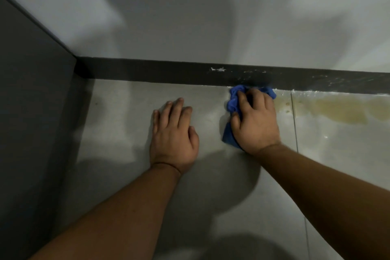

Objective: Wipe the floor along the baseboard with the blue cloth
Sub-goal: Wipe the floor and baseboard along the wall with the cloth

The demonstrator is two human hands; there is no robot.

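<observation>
My right hand (256, 120) presses a crumpled blue cloth (233, 102) onto the grey tiled floor (130, 112), with the cloth's far end touching the dark baseboard (160, 73). Most of the cloth is hidden under the palm and fingers. My left hand (174, 133) lies flat on the floor to the left of the cloth, fingers together and pointing at the baseboard, holding nothing.
A yellowish stain (341, 111) spreads over the floor right of the cloth, past a tile joint (294, 120). White scuffs (218, 69) mark the baseboard. A dark panel (35, 95) closes the left side, meeting the pale wall (190, 17) in a corner.
</observation>
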